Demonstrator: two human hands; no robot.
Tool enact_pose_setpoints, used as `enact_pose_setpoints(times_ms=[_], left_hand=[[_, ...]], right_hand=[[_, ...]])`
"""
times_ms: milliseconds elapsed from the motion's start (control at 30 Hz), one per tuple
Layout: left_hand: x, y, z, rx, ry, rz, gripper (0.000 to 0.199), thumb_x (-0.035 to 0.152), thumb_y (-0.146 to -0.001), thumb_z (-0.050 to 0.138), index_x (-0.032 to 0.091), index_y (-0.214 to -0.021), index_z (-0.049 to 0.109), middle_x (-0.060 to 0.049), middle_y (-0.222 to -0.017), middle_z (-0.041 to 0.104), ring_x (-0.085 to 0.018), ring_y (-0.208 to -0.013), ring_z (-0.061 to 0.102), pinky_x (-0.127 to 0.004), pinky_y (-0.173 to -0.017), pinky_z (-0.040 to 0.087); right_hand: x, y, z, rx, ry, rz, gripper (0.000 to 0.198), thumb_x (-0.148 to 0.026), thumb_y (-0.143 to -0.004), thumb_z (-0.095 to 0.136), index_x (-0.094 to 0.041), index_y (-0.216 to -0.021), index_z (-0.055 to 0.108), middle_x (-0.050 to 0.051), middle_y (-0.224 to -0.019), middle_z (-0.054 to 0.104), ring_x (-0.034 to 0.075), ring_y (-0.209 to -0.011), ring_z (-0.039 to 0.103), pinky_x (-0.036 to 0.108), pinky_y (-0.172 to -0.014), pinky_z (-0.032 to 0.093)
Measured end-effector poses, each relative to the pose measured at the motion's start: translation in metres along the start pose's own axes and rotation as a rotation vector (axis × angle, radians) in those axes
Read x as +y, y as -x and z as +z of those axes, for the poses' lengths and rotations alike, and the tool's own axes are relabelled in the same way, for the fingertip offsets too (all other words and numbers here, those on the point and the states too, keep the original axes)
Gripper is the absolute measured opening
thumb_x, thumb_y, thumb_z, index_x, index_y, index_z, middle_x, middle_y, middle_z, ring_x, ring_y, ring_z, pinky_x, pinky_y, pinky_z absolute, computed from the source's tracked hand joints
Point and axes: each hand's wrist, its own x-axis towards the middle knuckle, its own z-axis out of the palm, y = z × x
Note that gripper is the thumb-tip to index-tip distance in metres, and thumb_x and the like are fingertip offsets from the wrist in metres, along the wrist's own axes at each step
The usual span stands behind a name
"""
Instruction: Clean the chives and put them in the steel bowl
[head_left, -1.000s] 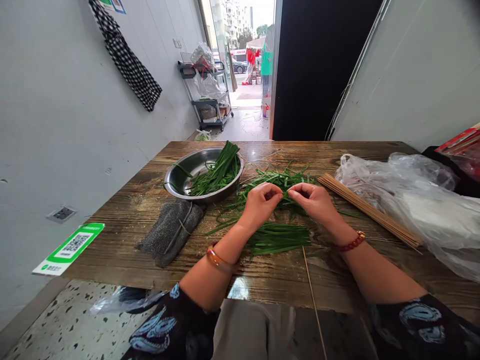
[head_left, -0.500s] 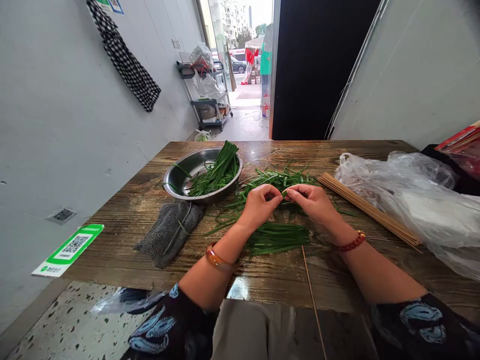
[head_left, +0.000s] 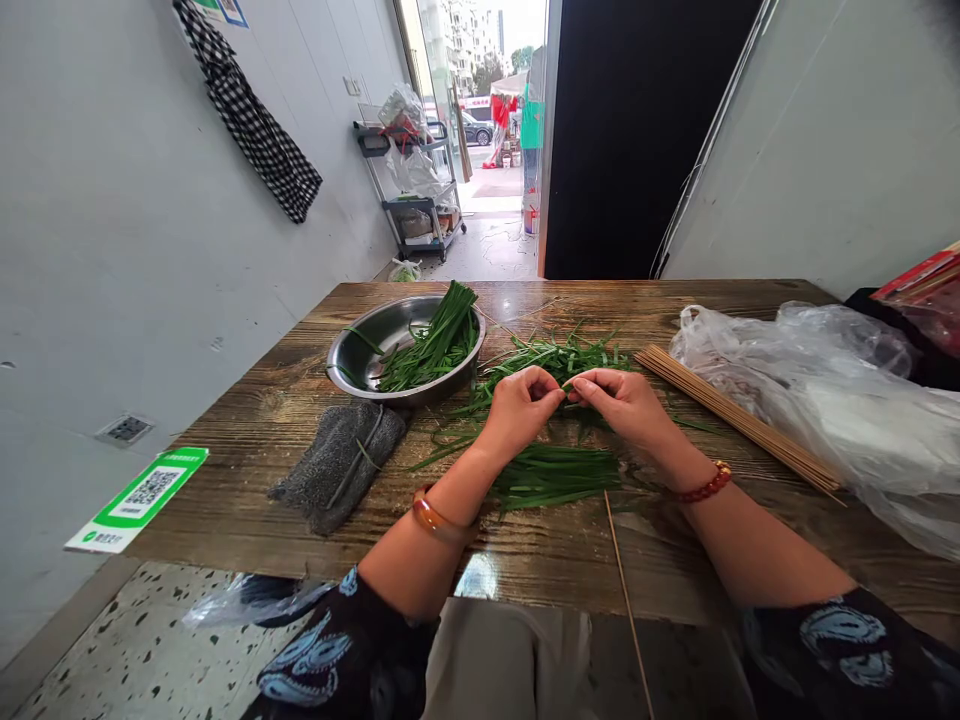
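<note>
My left hand (head_left: 523, 405) and my right hand (head_left: 616, 400) meet above the table, thumbs and forefingers pinched on a short green piece of chive leaf (head_left: 567, 387). Most of that piece is hidden by the fingertips. Beneath my hands lies a neat row of flat green chives (head_left: 559, 474). A thin wooden skewer (head_left: 625, 580) has its tip at the row's right end and juts over the table's front edge. Just beyond my fingers is a loose heap of chives (head_left: 559, 358).
A steel bowl (head_left: 349, 352) holding more chives stands at left, with a grey mesh bundle (head_left: 337, 465) before it. On the right lie many wooden skewers (head_left: 735, 420) beside clear plastic bags (head_left: 840, 390). A green payment-code card (head_left: 142, 500) sits at the table's left corner.
</note>
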Motion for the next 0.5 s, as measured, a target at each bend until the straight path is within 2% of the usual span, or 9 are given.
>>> enact_pose_setpoints(times_ms=[133,300,400,500], left_hand=[[-0.0018,-0.0006,0.0005,0.003,0.018,0.000,0.009,0.017,-0.071,0.065,0.015,-0.066,0.059,0.003,-0.062,0.056,-0.008,-0.057,0.047,-0.021,-0.056,0.037],[-0.0018,-0.0006,0.0007,-0.028,0.027,0.009,0.008,0.017,-0.073,0.064,0.014,-0.081,0.066,0.003,-0.063,0.056,-0.009,-0.059,0.048,-0.021,-0.056,0.037],[-0.0020,-0.0002,0.0005,-0.047,-0.022,0.029,0.009,0.020,-0.076,0.062,0.014,-0.076,0.069,0.002,-0.061,0.057,-0.009,-0.057,0.048,-0.021,-0.054,0.036],[-0.0047,-0.0004,0.0009,-0.056,0.020,0.000,0.010,0.021,-0.077,0.060,0.015,-0.073,0.067,0.003,-0.058,0.057,-0.009,-0.054,0.050,-0.021,-0.052,0.037]], right_hand=[[-0.0028,0.0009,0.0000,0.015,0.079,-0.045,0.027,-0.040,-0.083,0.058,-0.018,-0.080,0.072,0.004,-0.077,0.072,0.018,-0.070,0.062,0.029,-0.065,0.045],[-0.0039,0.0008,0.0013,0.063,0.129,-0.059,0.023,-0.038,-0.082,0.061,-0.017,-0.080,0.072,0.003,-0.075,0.071,0.016,-0.067,0.059,0.028,-0.062,0.042],[-0.0034,0.0000,0.0007,0.065,0.107,-0.061,0.024,-0.038,-0.081,0.061,-0.017,-0.080,0.072,0.002,-0.072,0.070,0.016,-0.065,0.058,0.027,-0.060,0.042],[0.0010,-0.0027,-0.0051,0.084,0.078,-0.048,0.026,-0.038,-0.083,0.058,-0.017,-0.084,0.073,0.003,-0.075,0.071,0.017,-0.070,0.061,0.028,-0.065,0.044]])
